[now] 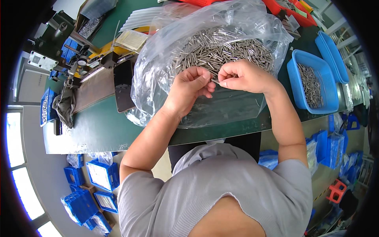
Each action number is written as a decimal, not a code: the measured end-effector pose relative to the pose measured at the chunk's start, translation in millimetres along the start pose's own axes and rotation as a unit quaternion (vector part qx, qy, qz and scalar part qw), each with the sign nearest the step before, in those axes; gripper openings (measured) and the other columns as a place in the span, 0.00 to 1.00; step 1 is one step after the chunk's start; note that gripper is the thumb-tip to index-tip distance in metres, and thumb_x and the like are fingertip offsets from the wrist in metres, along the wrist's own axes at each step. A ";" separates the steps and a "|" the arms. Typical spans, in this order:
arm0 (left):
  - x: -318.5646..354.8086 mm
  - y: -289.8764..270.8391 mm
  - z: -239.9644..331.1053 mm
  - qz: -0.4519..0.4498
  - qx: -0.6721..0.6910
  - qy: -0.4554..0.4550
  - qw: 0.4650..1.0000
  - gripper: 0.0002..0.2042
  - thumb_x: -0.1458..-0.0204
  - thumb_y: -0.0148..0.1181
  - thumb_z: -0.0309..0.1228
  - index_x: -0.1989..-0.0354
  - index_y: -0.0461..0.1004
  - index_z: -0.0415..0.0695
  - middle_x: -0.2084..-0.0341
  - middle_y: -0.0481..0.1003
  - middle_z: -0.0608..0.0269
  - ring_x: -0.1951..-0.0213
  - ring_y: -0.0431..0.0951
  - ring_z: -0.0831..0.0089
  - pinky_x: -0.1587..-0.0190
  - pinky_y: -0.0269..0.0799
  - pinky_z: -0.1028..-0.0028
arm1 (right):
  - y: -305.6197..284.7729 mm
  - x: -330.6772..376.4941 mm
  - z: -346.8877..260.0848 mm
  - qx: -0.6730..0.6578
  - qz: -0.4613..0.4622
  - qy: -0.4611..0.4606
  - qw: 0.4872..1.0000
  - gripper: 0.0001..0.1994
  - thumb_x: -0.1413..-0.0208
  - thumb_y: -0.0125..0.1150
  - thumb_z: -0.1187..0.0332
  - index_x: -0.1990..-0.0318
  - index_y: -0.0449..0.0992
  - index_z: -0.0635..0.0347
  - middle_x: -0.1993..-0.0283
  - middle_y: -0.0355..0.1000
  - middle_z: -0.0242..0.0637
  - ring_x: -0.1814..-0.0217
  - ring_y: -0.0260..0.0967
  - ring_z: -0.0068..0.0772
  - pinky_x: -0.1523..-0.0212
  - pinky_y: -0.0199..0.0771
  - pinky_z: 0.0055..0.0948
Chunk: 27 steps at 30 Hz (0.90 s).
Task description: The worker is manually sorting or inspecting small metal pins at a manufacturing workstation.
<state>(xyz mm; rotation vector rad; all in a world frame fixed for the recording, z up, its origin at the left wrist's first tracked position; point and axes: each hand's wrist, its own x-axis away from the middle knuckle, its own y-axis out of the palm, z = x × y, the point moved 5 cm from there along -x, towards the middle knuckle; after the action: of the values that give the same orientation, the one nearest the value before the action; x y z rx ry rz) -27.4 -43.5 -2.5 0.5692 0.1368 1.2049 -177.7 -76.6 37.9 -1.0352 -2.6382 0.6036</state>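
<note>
A large clear plastic bag [152,59] lies spread on the green table, its mouth pulled wide around a heap of small metal pins [215,49]. Just in front of the heap, both my hands come together over the bag. My left hand [189,89] is closed, thumb and forefinger pinching one end of a slim metal pin [215,81]. The thumb and fingers of my right hand [248,77] are pinched at the other end of it. Fingers cover most of this pin.
To the right stands a blue plastic basket [331,96] with more pins. A dark flat tray [123,85] lies left of the bag, near a bench fixture with a dial gauge [81,62]. Red bins [276,8] are at the back. Blue crates [81,205] stand below the table.
</note>
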 end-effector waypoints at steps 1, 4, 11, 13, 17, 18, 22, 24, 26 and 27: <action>0.7 1.3 0.6 0.000 -0.001 -0.001 1.000 0.07 0.43 0.50 0.30 0.65 0.69 0.38 0.76 0.74 0.61 0.73 0.74 0.75 0.71 0.71 0.78 | 0.5 -0.7 1.2 -0.005 -0.005 0.002 1.000 0.06 0.53 0.58 0.69 0.72 0.73 0.62 0.80 0.66 0.25 0.77 0.59 0.15 0.74 0.60 0.20; 1.4 2.0 1.6 0.022 -0.047 0.006 0.999 0.07 0.44 0.51 0.30 0.65 0.69 0.38 0.76 0.74 0.61 0.74 0.74 0.76 0.71 0.71 0.78 | 1.4 -0.9 2.7 -0.010 -0.020 0.011 1.000 0.05 0.53 0.58 0.69 0.72 0.73 0.62 0.80 0.66 0.25 0.77 0.59 0.15 0.74 0.60 0.20; 2.1 2.8 0.3 0.003 -0.040 0.012 0.999 0.06 0.44 0.50 0.27 0.65 0.69 0.36 0.74 0.75 0.58 0.71 0.77 0.71 0.67 0.75 0.75 | 9.5 -2.7 1.8 -0.086 0.002 0.081 0.993 0.07 0.48 0.57 0.67 0.69 0.73 0.61 0.79 0.68 0.25 0.81 0.60 0.14 0.81 0.59 0.17; 0.3 0.6 -2.0 -0.002 0.022 -0.004 1.000 0.06 0.44 0.50 0.26 0.65 0.69 0.36 0.74 0.75 0.57 0.70 0.77 0.70 0.65 0.76 0.73 | 9.1 -6.7 2.9 -0.083 0.112 0.022 0.990 0.09 0.46 0.57 0.65 0.68 0.73 0.62 0.78 0.69 0.26 0.83 0.60 0.14 0.84 0.59 0.16; -2.1 -2.3 -0.7 0.006 0.075 0.012 0.997 0.05 0.44 0.49 0.26 0.66 0.69 0.36 0.73 0.75 0.55 0.69 0.77 0.69 0.64 0.77 0.72 | 14.7 -9.7 1.9 -0.184 0.127 -0.007 0.975 0.09 0.45 0.56 0.65 0.69 0.72 0.63 0.77 0.69 0.27 0.81 0.61 0.13 0.82 0.61 0.16; -2.5 -2.9 0.5 0.008 0.072 0.025 0.997 0.06 0.44 0.49 0.26 0.66 0.69 0.36 0.73 0.75 0.54 0.69 0.77 0.68 0.64 0.76 0.72 | 16.8 -10.8 3.9 -0.184 0.127 -0.007 0.975 0.09 0.45 0.56 0.65 0.69 0.72 0.63 0.77 0.69 0.27 0.81 0.61 0.13 0.82 0.61 0.16; -1.0 -5.9 1.7 0.025 0.065 0.033 0.997 0.05 0.44 0.49 0.26 0.67 0.69 0.37 0.73 0.75 0.54 0.70 0.77 0.68 0.65 0.76 0.72 | 7.6 -8.6 9.5 -0.224 0.186 0.020 0.956 0.09 0.47 0.58 0.64 0.68 0.72 0.62 0.78 0.66 0.27 0.79 0.59 0.13 0.81 0.58 0.15; 1.3 -13.4 5.0 0.071 0.067 0.049 0.994 0.05 0.44 0.50 0.27 0.67 0.69 0.37 0.73 0.75 0.54 0.71 0.76 0.68 0.65 0.75 0.72 | -6.0 -7.6 12.4 -0.384 0.182 0.026 0.905 0.07 0.46 0.52 0.66 0.70 0.70 0.61 0.77 0.66 0.28 0.81 0.60 0.16 0.81 0.61 0.18; 0.8 -14.8 5.9 0.078 0.070 0.050 0.993 0.05 0.44 0.50 0.27 0.67 0.69 0.37 0.73 0.74 0.54 0.71 0.76 0.68 0.66 0.75 0.73 | -12.3 -8.4 13.2 -0.434 0.174 0.019 0.884 0.07 0.47 0.51 0.69 0.66 0.68 0.63 0.76 0.64 0.28 0.79 0.59 0.18 0.79 0.60 0.18; -0.3 -14.2 5.3 0.072 0.073 0.048 0.994 0.05 0.44 0.50 0.27 0.67 0.69 0.38 0.73 0.74 0.55 0.71 0.76 0.69 0.66 0.75 0.73 | -10.7 -9.6 19.3 -0.431 0.126 0.043 0.892 0.06 0.48 0.51 0.69 0.66 0.69 0.63 0.75 0.65 0.28 0.78 0.59 0.18 0.79 0.61 0.19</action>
<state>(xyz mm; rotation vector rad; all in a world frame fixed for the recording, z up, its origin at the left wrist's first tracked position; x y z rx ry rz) -13.4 -48.9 -4.9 0.6579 0.2703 1.3699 -184.2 -95.8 25.0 -1.5762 -2.7118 -0.6573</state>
